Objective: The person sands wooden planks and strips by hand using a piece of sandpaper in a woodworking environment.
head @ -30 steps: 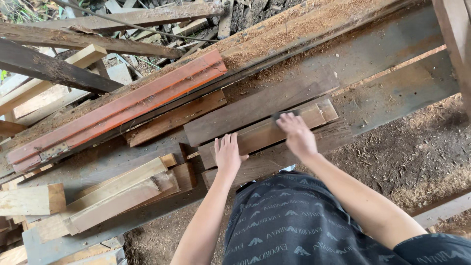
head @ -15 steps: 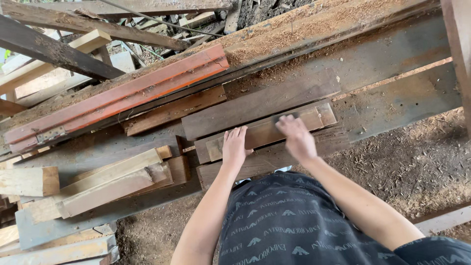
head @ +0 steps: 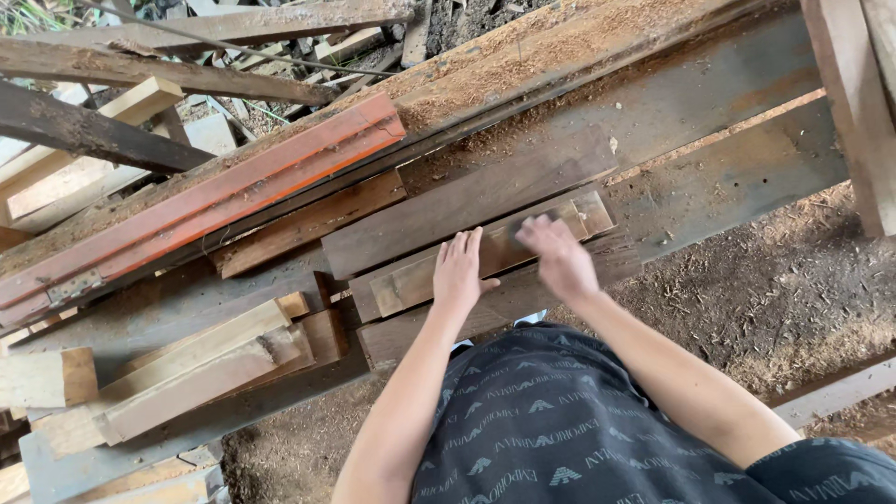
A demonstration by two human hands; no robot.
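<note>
The long grey bench (head: pixel 709 103) carries the red beam (head: pixel 215 201) along its far side, and nearer me than that beam lie three boards stacked like steps. My left hand (head: pixel 457 271) lies flat and open on the middle board (head: pixel 415 280), pinning it; my right hand (head: pixel 557 257), blurred, rests on the same board, grasping nothing that I can see.

Rough, matt wooden plank (head: pixel 420 280) under bare hands, darker weathered board (head: pixel 448 210) beside it, orange-red painted beam (head: pixel 215 201) with worn finish, grey sawdust-strewn table (head: pixel 709 103), pale sawn offcuts (head: pixel 187 364), patterned cloth shirt (head: pixel 551 420)
</note>
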